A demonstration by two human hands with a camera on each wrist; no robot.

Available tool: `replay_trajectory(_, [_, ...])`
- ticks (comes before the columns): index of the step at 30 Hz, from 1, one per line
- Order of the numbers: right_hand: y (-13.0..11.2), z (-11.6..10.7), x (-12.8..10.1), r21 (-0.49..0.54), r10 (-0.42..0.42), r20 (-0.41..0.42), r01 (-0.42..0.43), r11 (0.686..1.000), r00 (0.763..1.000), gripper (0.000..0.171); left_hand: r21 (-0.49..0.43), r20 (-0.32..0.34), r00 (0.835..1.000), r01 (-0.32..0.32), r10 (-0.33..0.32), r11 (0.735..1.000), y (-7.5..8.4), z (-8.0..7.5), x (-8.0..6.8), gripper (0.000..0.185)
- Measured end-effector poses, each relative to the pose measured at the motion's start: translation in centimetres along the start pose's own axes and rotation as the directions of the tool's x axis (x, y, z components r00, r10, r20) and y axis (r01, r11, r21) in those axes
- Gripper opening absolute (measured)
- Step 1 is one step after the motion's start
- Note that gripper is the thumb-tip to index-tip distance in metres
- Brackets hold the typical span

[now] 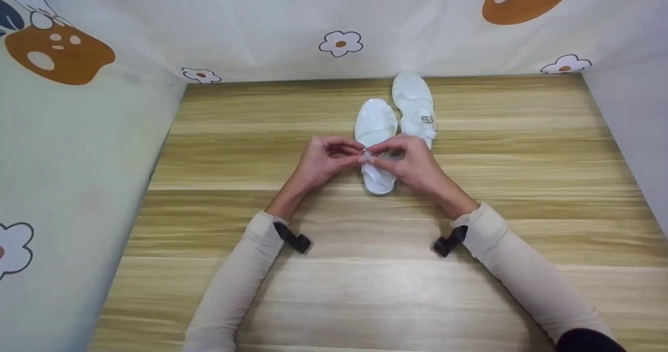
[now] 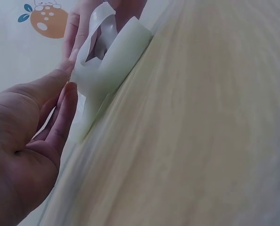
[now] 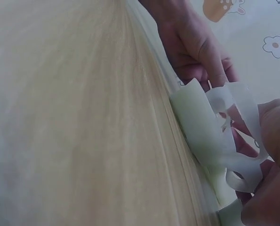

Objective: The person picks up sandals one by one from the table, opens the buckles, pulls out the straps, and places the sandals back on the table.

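Observation:
Two white sandals lie soles down on the wooden surface. My left hand (image 1: 319,163) and right hand (image 1: 416,165) meet over the nearer white sandal (image 1: 374,119). From the left, thumb and fingertips pinch its ankle strap beside a small buckle (image 1: 367,155). Opposite them, the right thumb and fingers pinch the strap too, so the fingertips of both hands almost touch. In the left wrist view the sandal's heel (image 2: 123,54) rests on the surface, with the strap standing up above it. Fingers partly hide the buckle.
The second white sandal (image 1: 411,93) lies just right and farther back, its toe by the back wall, a metal buckle (image 1: 427,119) on its strap. A cloth (image 1: 271,33) printed with flowers and oranges covers the walls around the wood-grain surface (image 1: 365,289).

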State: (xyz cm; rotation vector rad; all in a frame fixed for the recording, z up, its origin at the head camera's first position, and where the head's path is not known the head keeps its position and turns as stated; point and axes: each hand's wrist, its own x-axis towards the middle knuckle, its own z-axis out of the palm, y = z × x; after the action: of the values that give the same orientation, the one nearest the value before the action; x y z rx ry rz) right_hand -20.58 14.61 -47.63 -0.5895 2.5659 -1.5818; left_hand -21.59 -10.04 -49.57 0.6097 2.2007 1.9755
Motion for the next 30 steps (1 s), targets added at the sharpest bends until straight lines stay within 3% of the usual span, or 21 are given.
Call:
replay_trajectory(12, [0.2, 0.1, 0.0, -0.003, -0.013, 0.000, 0.013, 1.000, 1.000, 0.017, -0.036, 0.020, 0.995, 0.103, -0.103, 0.994, 0.6, 0.3, -0.1, 0.025])
replay_trajectory(18, [0.2, 0.1, 0.0, 0.013, 0.017, -0.002, -0.017, 1.000, 1.000, 0.017, -0.091, 0.010, 0.992, 0.128, -0.128, 0.988, 0.7, 0.2, -0.2, 0.029])
replay_trajectory(26, [0.1, 0.0, 0.0, -0.012, 0.034, 0.002, -0.034, 0.999, 0.999, 0.020, -0.105, 0.074, 0.987, 0.149, -0.142, 0.983, -0.1, -0.9, -0.2, 0.030])
replay_trajectory(30, [0.2, 0.0, 0.0, -0.007, 0.040, 0.008, -0.040, 0.999, 0.999, 0.020, -0.098, 0.064, 0.988, 0.149, -0.143, 0.984, -0.5, -0.9, -0.1, 0.031])
